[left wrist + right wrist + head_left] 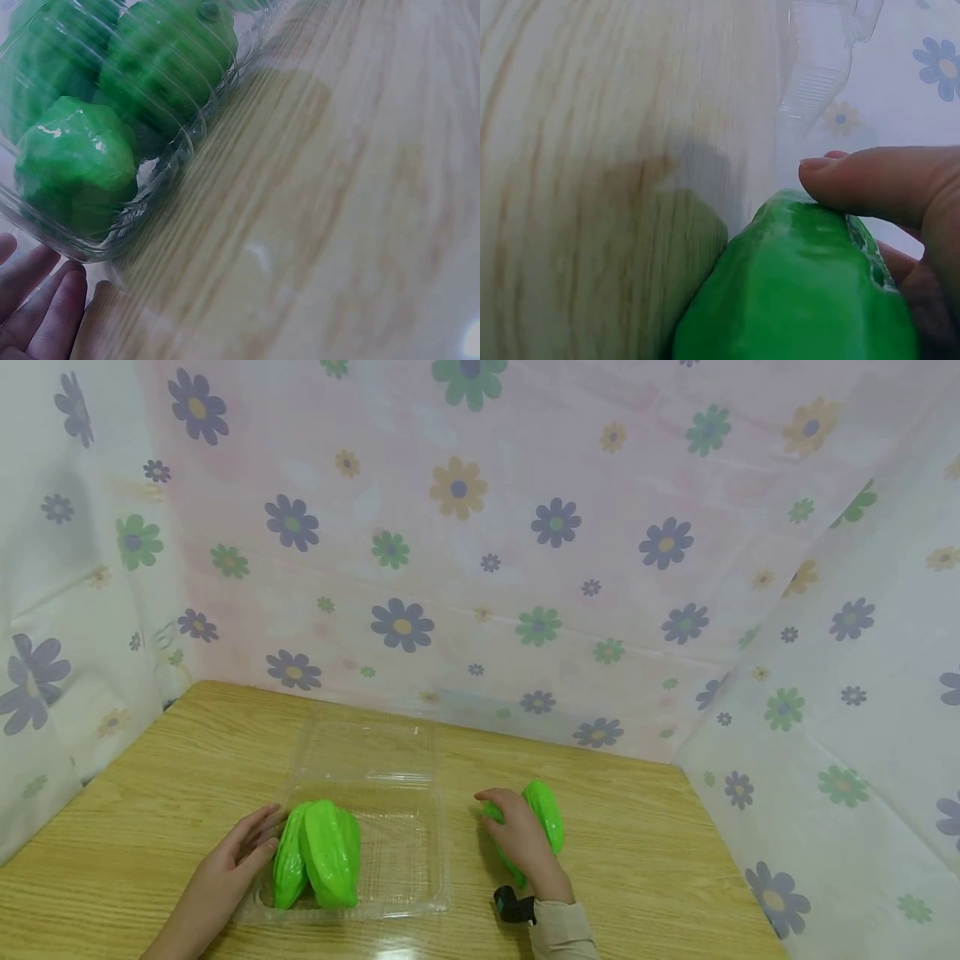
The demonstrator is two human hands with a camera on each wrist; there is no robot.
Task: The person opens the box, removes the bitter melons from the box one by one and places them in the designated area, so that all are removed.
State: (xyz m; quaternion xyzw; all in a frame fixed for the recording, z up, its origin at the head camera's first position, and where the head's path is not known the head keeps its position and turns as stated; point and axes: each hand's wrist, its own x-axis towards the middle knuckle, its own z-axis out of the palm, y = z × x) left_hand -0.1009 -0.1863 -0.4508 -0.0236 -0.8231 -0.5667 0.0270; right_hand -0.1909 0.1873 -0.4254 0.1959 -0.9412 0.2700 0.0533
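A clear plastic clamshell box [405,912] lies on the table with its lid [367,752] folded back. Bright green, glossy, ridged fruit-like pieces [330,856] fill its left half, and these show through the wall in the left wrist view [75,169]. My left hand [228,864] is at the box's left side, fingers loosely extended by the rim; whether they touch it is unclear. Right of the box, my right hand [523,839] holds a similar green piece [802,289] between thumb and fingers, low over the table. Another green piece [547,814] shows just beyond that hand, partly hidden.
The wood-grain table [645,860] extends on both sides of the box. Flower-printed sheeting [457,577] stands behind the table and at both sides. A small black device [512,906] sits at my right wrist, by the beige sleeve [562,931].
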